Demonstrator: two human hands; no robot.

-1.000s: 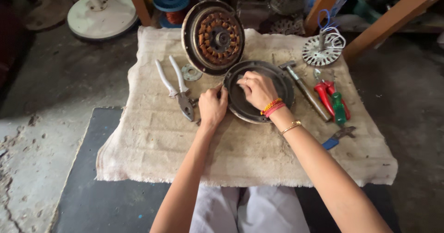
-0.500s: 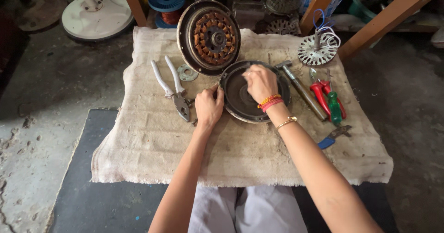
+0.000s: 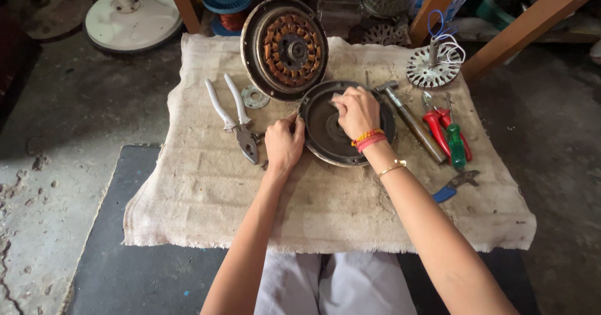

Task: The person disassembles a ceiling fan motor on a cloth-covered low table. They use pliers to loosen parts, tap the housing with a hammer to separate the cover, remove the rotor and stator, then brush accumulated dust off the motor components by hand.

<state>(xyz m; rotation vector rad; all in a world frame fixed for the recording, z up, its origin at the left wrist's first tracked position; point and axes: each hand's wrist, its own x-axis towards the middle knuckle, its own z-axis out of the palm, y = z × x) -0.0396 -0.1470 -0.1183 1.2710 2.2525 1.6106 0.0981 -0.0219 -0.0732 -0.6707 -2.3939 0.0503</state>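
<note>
A round dark metal motor cover (image 3: pixel 325 137) lies on a beige cloth (image 3: pixel 206 196). My left hand (image 3: pixel 283 145) grips the cover's left rim with curled fingers. My right hand (image 3: pixel 357 111) rests inside the cover, pressing a small pale piece against its inner surface; red and orange bands are on that wrist. Behind the cover leans a motor half with copper windings (image 3: pixel 285 47).
White-handled pliers (image 3: pixel 233 120) and a flat washer (image 3: pixel 255 96) lie left of the cover. A hammer (image 3: pixel 410 121), red and green screwdrivers (image 3: pixel 447 137) and blue-handled pliers (image 3: pixel 456 185) lie to the right. A finned rotor with wires (image 3: pixel 434 65) sits back right. A white fan base (image 3: pixel 133 18) stands back left.
My right hand has shifted slightly inside the cover, toward its upper part. The left hand stays on the rim.
</note>
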